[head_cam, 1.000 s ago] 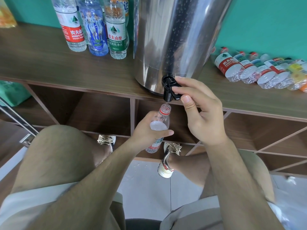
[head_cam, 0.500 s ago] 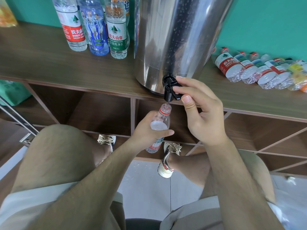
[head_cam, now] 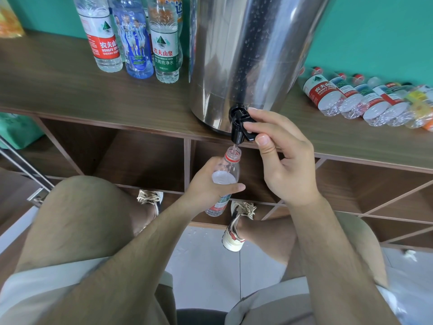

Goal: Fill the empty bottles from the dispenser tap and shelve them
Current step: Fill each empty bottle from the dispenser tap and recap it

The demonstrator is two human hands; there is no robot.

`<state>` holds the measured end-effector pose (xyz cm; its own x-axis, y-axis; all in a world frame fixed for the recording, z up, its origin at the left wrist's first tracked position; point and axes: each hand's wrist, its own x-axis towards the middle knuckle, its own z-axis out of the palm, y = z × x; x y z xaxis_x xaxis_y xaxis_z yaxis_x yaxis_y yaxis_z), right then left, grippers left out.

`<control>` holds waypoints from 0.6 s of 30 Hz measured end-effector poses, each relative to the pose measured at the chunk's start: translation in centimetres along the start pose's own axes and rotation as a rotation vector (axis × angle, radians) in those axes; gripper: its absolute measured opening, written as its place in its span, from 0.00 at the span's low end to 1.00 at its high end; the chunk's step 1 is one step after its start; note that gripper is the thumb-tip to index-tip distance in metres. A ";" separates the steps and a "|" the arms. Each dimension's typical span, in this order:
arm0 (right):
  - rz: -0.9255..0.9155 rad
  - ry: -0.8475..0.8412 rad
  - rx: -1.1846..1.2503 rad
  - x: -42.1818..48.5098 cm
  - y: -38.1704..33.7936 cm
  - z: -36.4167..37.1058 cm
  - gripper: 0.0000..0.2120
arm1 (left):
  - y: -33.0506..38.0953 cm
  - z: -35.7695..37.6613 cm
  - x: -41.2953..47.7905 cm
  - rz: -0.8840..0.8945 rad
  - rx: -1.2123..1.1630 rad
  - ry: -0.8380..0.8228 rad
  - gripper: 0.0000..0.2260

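A teal wall [head_cam: 375, 31] backs a dark wood-grain shelf top [head_cam: 58, 90]; open cubbies [head_cam: 140, 156] lie beneath both hands, pale floor tiles [head_cam: 206, 266] below. Above the hands stands a cylindrical steel dispenser [head_cam: 246, 55], glossy and beaded with droplets. Upright clear bottles [head_cam: 165, 52] stand beyond the left hand [head_cam: 208, 184]; empty ribbed bottles [head_cam: 351, 99] lie right of the right hand [head_cam: 288, 165]. The right hand pinches the black plastic tap [head_cam: 239, 127]. The left grips a clear bottle [head_cam: 230, 166] tilted under the spout.
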<state>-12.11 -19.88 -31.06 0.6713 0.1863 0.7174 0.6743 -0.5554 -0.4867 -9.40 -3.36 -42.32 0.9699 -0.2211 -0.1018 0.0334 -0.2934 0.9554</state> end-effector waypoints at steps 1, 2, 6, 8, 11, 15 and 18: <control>0.000 -0.001 0.001 0.0 0.0 0.0 0.12 | 0.0 0.0 0.0 -0.001 0.002 -0.001 0.31; 0.000 -0.001 0.000 0.0 0.0 0.1 0.12 | 0.0 0.0 0.0 -0.003 0.001 -0.002 0.31; -0.003 0.002 -0.008 0.0 0.0 0.0 0.12 | 0.1 0.0 0.0 -0.005 -0.001 -0.002 0.31; -0.004 0.000 -0.008 0.0 0.0 0.0 0.12 | 0.1 0.0 0.0 -0.004 -0.001 -0.001 0.31; -0.004 -0.001 -0.011 0.0 0.0 0.0 0.12 | 0.0 0.0 0.0 -0.006 0.007 -0.001 0.31; -0.006 0.000 -0.013 0.0 0.1 0.0 0.12 | 0.0 0.0 0.0 -0.007 0.013 0.001 0.31; -0.008 0.003 -0.012 0.0 0.1 0.0 0.12 | 0.0 0.1 0.0 -0.008 0.013 0.003 0.31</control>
<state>-12.04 -19.92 -31.07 0.6648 0.1880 0.7230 0.6759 -0.5634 -0.4750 -9.42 -3.40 -42.36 0.9703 -0.2161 -0.1084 0.0377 -0.3076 0.9508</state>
